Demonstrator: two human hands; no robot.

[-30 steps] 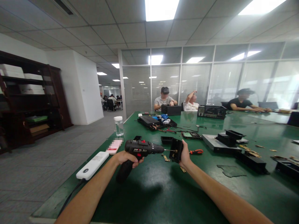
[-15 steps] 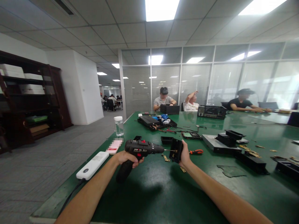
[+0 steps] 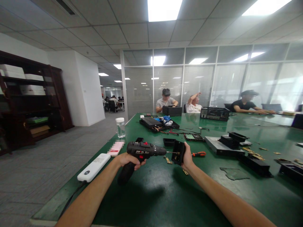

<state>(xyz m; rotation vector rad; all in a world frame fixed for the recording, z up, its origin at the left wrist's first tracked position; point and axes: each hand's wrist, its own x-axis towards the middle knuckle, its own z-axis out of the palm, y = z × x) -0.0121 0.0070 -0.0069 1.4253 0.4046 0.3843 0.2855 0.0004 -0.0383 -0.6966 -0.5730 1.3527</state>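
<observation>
My left hand (image 3: 131, 160) is wrapped round the grip of a black cordless drill (image 3: 140, 148), which lies level and points right. Its long thin bit reaches into the open side of a small black plastic box (image 3: 178, 153), where brass-coloured bits show. My right hand (image 3: 187, 156) grips that box from its right side, holding it tilted up above the green table (image 3: 151, 201). Whether the bit sits in a screw is too small to tell. An orange-handled screwdriver (image 3: 199, 154) lies just right of my right hand, and a brass plate (image 3: 168, 160) lies below the bit.
A white power bank-like device (image 3: 94, 167) with a cable, a pink-white packet (image 3: 116, 148) and a clear jar (image 3: 120, 127) line the left edge. Black housings (image 3: 255, 164), brass pieces and a glass-like sheet (image 3: 234, 173) lie right. Several people sit across the table.
</observation>
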